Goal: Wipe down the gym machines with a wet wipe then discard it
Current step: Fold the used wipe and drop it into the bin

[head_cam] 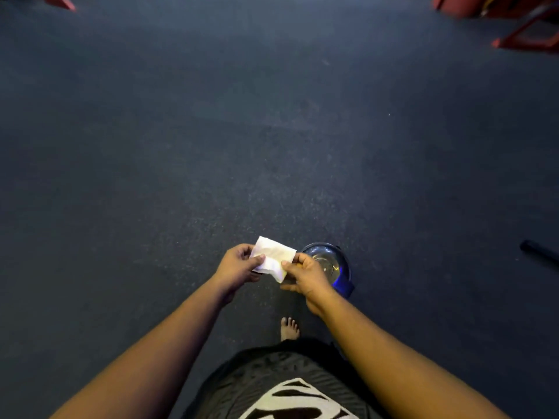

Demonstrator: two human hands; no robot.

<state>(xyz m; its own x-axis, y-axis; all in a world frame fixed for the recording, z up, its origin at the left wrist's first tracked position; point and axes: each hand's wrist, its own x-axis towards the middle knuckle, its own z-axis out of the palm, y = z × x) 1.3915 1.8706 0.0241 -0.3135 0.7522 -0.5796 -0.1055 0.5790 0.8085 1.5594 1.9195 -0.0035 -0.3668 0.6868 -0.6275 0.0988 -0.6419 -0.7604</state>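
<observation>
A white wet wipe, folded into a rough rectangle, is held up in front of the person's body, and everything else is placed from it here. The left hand pinches the wipe's left edge, thumb on top and fingers curled beneath. The right hand pinches the right edge in the same way, thumb pressed on the upper face. The wipe stretches between the two hands, its lower corner hanging down between them.

Just right of the wipe, partly hidden behind the right hand, a round blue container with a shiny inner surface stands on the floor; what it holds cannot be told. Below the wipe, a bare foot rests on the dark speckled rubber floor, and lower still is a dark garment with a white print.

Far above and to the right of the wipe, red metal frame parts of gym equipment sit at the picture's edge, blurred. Another red piece shows far up at the left. Well to the wipe's right, a black bar end lies on the floor.
</observation>
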